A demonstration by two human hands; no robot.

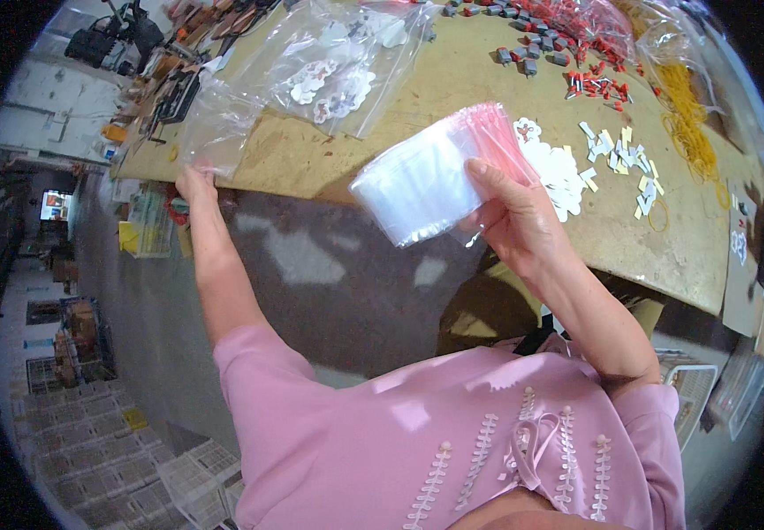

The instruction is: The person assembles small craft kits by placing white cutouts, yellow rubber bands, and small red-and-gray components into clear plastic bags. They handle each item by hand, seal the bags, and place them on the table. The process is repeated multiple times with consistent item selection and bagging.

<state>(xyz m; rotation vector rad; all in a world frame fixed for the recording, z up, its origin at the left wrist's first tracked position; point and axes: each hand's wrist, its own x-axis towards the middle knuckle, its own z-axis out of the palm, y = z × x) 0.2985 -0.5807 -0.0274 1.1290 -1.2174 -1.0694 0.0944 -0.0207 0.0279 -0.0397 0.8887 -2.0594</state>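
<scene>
My right hand (523,212) is closed round a thick stack of see-through plastic bags (426,181) with a pink-red band at one end. Its thumb lies on top of the stack, which is held over the table's near edge. Out to the left, my left hand (196,184) pinches the lower edge of a large see-through plastic bag (220,128) at the table edge. Just behind the right hand lie white scalloped cards (558,181), partly covered by the stack. Another see-through bag (333,75) with similar white scalloped pieces rests farther back.
The yellowish table (285,159) also bears small grey block-like parts (530,51), red-tipped pieces (598,87), yellow-and-white strips (620,159) and yellow rubber bands (691,132). Tools (178,97) lie at the far left. Crates (196,477) stand on the floor at lower left.
</scene>
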